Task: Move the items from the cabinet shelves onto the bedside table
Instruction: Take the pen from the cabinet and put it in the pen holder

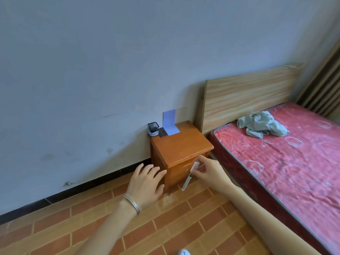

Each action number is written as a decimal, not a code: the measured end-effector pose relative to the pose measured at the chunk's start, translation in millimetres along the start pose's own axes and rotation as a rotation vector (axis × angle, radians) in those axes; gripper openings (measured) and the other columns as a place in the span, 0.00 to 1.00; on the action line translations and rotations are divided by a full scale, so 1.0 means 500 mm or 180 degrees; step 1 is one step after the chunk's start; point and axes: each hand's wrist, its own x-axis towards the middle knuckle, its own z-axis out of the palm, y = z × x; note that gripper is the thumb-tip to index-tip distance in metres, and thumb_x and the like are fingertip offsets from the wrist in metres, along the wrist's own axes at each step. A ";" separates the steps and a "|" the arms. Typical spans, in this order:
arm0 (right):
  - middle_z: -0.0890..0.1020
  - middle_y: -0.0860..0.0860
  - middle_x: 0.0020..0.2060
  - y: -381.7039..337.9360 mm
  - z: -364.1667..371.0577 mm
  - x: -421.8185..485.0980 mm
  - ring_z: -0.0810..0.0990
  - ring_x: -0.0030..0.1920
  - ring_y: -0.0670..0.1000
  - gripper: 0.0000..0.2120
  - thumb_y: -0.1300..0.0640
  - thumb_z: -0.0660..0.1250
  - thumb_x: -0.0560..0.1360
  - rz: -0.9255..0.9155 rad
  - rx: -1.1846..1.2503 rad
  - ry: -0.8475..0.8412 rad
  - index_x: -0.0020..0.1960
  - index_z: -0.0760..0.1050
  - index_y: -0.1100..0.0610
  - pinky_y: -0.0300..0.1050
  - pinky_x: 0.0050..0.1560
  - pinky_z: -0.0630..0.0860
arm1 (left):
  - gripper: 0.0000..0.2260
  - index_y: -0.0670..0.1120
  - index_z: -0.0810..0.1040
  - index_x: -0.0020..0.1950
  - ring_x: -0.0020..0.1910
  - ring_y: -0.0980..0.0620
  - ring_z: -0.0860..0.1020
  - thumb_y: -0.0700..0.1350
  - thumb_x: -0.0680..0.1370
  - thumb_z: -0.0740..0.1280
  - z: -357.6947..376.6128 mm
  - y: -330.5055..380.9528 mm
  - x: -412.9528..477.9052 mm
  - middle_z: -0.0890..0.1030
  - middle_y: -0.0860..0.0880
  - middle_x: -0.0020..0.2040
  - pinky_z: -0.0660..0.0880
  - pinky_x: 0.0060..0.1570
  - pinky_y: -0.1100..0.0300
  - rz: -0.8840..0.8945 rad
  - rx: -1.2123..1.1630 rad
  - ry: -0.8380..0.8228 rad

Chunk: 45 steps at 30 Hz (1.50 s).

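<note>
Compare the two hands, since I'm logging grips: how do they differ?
The left hand is open and spread, holding nothing; the right hand pinches a syringe. The left hand's wrist wears silver bangles; the right hand's wrist is bare. Both reach toward the bedside table.

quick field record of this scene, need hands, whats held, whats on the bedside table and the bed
left hand: left hand with fingers spread, holding nothing
right hand: right hand pinches a clear syringe-like plastic tube near the table's front edge
table: orange-brown wooden bedside table
on table, at back: black mesh pen cup on a white base; small dark flat card; pale blue L-shaped stand
bed: red patterned mattress with a crumpled grey-green cloth
</note>
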 end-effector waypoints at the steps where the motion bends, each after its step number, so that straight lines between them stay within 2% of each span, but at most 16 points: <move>1: 0.83 0.47 0.36 0.011 -0.014 0.043 0.82 0.39 0.41 0.04 0.58 0.67 0.74 -0.0032 0.0043 -0.0026 0.41 0.74 0.55 0.45 0.41 0.79 | 0.22 0.51 0.82 0.55 0.52 0.47 0.80 0.55 0.71 0.55 0.002 -0.007 0.041 0.83 0.50 0.50 0.75 0.55 0.46 -0.0042 0.0007 -0.0004; 4: 0.83 0.49 0.38 0.040 -0.049 0.166 0.82 0.40 0.44 0.04 0.60 0.68 0.74 -0.0106 0.0131 -0.0184 0.43 0.74 0.58 0.41 0.42 0.79 | 0.21 0.51 0.82 0.55 0.51 0.48 0.81 0.55 0.71 0.54 0.013 -0.026 0.151 0.83 0.50 0.50 0.75 0.54 0.46 -0.0197 -0.0042 0.0014; 8: 0.83 0.50 0.41 0.071 -0.060 0.325 0.82 0.42 0.46 0.06 0.59 0.70 0.73 -0.0230 -0.0019 -0.0226 0.44 0.73 0.54 0.28 0.36 0.73 | 0.22 0.51 0.81 0.56 0.52 0.47 0.80 0.55 0.71 0.54 0.043 -0.072 0.258 0.83 0.49 0.52 0.76 0.54 0.46 -0.0375 -0.0015 -0.0031; 10: 0.82 0.51 0.42 0.088 -0.046 0.390 0.81 0.42 0.47 0.06 0.59 0.70 0.73 -0.0236 -0.0042 -0.0251 0.45 0.73 0.55 0.26 0.36 0.72 | 0.22 0.51 0.81 0.56 0.52 0.47 0.80 0.55 0.71 0.55 0.062 -0.101 0.294 0.83 0.49 0.52 0.76 0.54 0.46 -0.0460 -0.0010 -0.0088; 13: 0.81 0.51 0.42 0.118 -0.005 0.490 0.80 0.42 0.48 0.05 0.59 0.70 0.72 -0.0196 -0.0011 -0.0434 0.45 0.74 0.57 0.30 0.38 0.74 | 0.21 0.50 0.82 0.56 0.51 0.47 0.80 0.55 0.71 0.55 0.094 -0.158 0.349 0.83 0.49 0.51 0.76 0.54 0.46 -0.0594 -0.0019 -0.0147; 18: 0.79 0.46 0.37 0.162 0.068 0.656 0.78 0.37 0.41 0.03 0.60 0.69 0.74 -0.0089 -0.0016 -0.0536 0.44 0.75 0.59 0.29 0.37 0.74 | 0.19 0.50 0.82 0.56 0.50 0.47 0.80 0.54 0.71 0.59 0.155 -0.281 0.456 0.83 0.49 0.50 0.77 0.52 0.46 -0.0645 -0.0063 -0.0306; 21: 0.79 0.43 0.34 0.186 0.108 0.769 0.79 0.38 0.43 0.03 0.59 0.67 0.74 0.0092 0.0024 -0.0468 0.42 0.74 0.56 0.37 0.38 0.77 | 0.19 0.50 0.81 0.56 0.50 0.48 0.79 0.54 0.71 0.58 0.193 -0.365 0.537 0.82 0.50 0.50 0.77 0.51 0.47 -0.0595 -0.0138 -0.0354; 24: 0.80 0.42 0.34 0.205 0.143 0.879 0.79 0.37 0.42 0.02 0.59 0.67 0.74 0.0458 0.0088 -0.0383 0.43 0.75 0.55 0.42 0.40 0.78 | 0.17 0.50 0.81 0.55 0.49 0.49 0.80 0.53 0.69 0.65 0.229 -0.443 0.616 0.82 0.51 0.49 0.78 0.49 0.49 -0.0477 -0.0187 -0.0386; 27: 0.78 0.43 0.36 0.232 0.187 0.977 0.77 0.40 0.44 0.02 0.59 0.67 0.73 0.0784 0.0209 -0.0296 0.42 0.75 0.55 0.45 0.39 0.76 | 0.19 0.51 0.82 0.54 0.48 0.50 0.80 0.54 0.70 0.57 0.271 -0.505 0.677 0.82 0.52 0.49 0.78 0.47 0.51 -0.0370 -0.0241 -0.0501; 29: 0.78 0.45 0.37 0.251 0.221 1.034 0.76 0.40 0.47 0.03 0.59 0.65 0.74 0.0942 0.0279 -0.0258 0.42 0.75 0.56 0.42 0.36 0.73 | 0.20 0.51 0.82 0.54 0.49 0.50 0.80 0.54 0.70 0.56 0.302 -0.539 0.715 0.82 0.52 0.50 0.78 0.47 0.52 -0.0373 -0.0259 -0.0534; 31: 0.77 0.44 0.36 0.275 0.262 1.082 0.74 0.35 0.48 0.05 0.59 0.63 0.76 0.1149 0.0378 -0.0282 0.43 0.75 0.59 0.38 0.31 0.68 | 0.20 0.52 0.81 0.55 0.50 0.50 0.80 0.54 0.70 0.56 0.340 -0.562 0.739 0.82 0.52 0.51 0.78 0.48 0.52 -0.0386 -0.0251 -0.0587; 34: 0.80 0.47 0.36 0.326 0.349 1.142 0.73 0.32 0.46 0.05 0.59 0.62 0.77 0.1564 0.0654 -0.0245 0.44 0.74 0.59 0.34 0.26 0.64 | 0.18 0.52 0.80 0.57 0.52 0.50 0.79 0.54 0.70 0.64 0.410 -0.597 0.765 0.81 0.52 0.53 0.77 0.50 0.53 -0.0387 -0.0222 -0.0661; 37: 0.81 0.52 0.38 0.380 0.446 1.196 0.74 0.33 0.47 0.03 0.59 0.63 0.77 0.1802 0.0865 -0.0174 0.44 0.73 0.57 0.34 0.26 0.65 | 0.20 0.52 0.81 0.57 0.52 0.51 0.79 0.54 0.66 0.73 0.482 -0.630 0.788 0.82 0.52 0.53 0.77 0.50 0.53 -0.0519 -0.0194 -0.0720; 39: 0.78 0.49 0.35 0.409 0.501 1.226 0.75 0.35 0.49 0.03 0.60 0.64 0.77 0.1950 0.0954 -0.0070 0.44 0.72 0.57 0.36 0.27 0.68 | 0.21 0.52 0.81 0.56 0.51 0.51 0.80 0.54 0.64 0.74 0.526 -0.650 0.793 0.82 0.52 0.52 0.77 0.49 0.54 -0.0579 -0.0139 -0.0728; 42: 0.78 0.53 0.38 0.451 0.566 1.258 0.73 0.35 0.49 0.01 0.60 0.64 0.77 0.2071 0.0933 -0.0121 0.47 0.72 0.58 0.41 0.31 0.69 | 0.21 0.51 0.81 0.57 0.52 0.49 0.80 0.53 0.65 0.75 0.584 -0.673 0.797 0.82 0.51 0.53 0.77 0.49 0.52 -0.0661 -0.0137 -0.0726; 45: 0.78 0.54 0.43 0.490 0.601 1.276 0.74 0.39 0.50 0.08 0.58 0.63 0.77 0.2063 0.0811 -0.0351 0.53 0.74 0.61 0.43 0.36 0.72 | 0.21 0.50 0.81 0.57 0.52 0.49 0.80 0.51 0.65 0.75 0.620 -0.686 0.803 0.82 0.50 0.53 0.77 0.49 0.51 -0.0720 -0.0166 -0.0733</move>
